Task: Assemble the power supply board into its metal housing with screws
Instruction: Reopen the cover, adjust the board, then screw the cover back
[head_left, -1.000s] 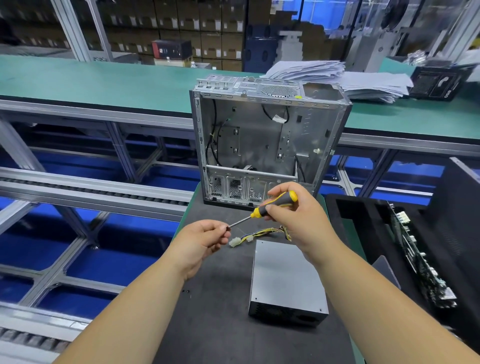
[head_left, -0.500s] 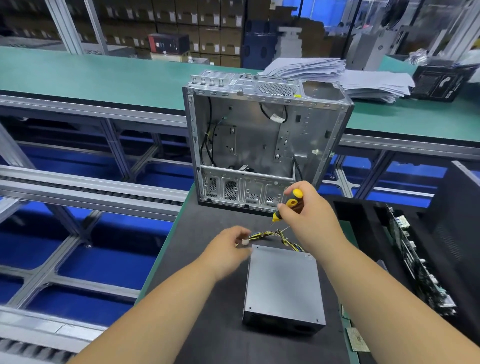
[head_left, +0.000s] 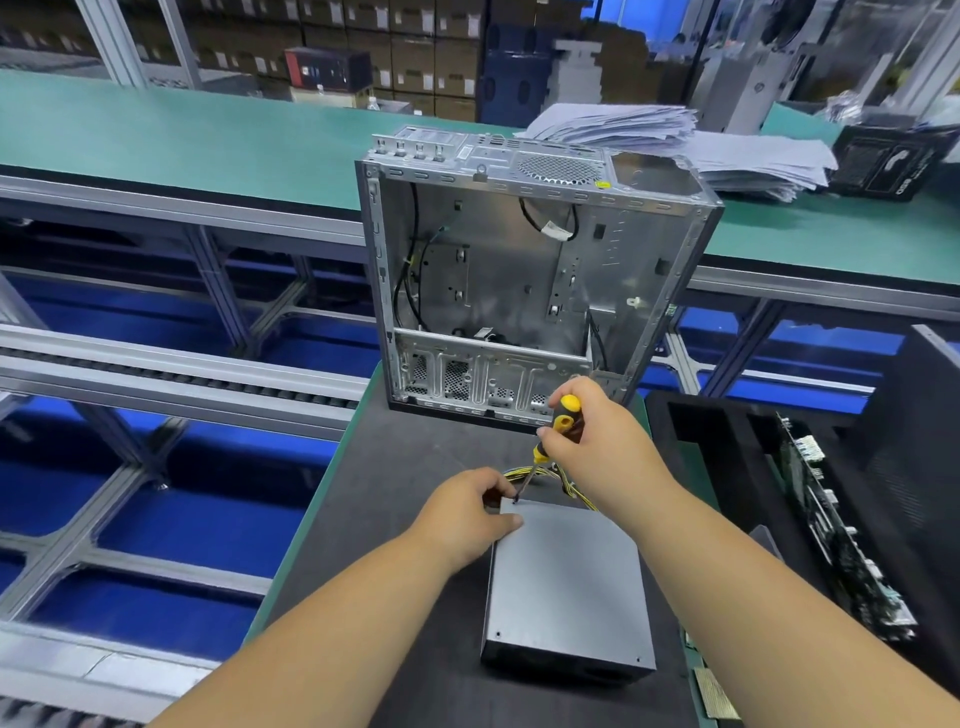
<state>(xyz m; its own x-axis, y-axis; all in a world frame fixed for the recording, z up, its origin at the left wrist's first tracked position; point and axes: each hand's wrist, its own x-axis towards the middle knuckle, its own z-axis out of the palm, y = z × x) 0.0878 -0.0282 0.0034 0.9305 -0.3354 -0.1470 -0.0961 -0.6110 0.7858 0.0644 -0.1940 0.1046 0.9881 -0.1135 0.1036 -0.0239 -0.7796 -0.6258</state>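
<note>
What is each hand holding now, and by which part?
The right hand grips the screwdriver by its yellow-black handle. The left hand rests on the power supply's far left corner, gripping nothing visible.

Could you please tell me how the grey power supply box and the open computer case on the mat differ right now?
The power supply box lies flat near the person, while the computer case stands upright farther back. The box is closed and plain on top; the case is open, showing cables and brackets inside. The box is much smaller than the case. The left hand rests on the box, where the right hand sets the screwdriver tip; nothing touches the case. Both are grey metal.
</note>
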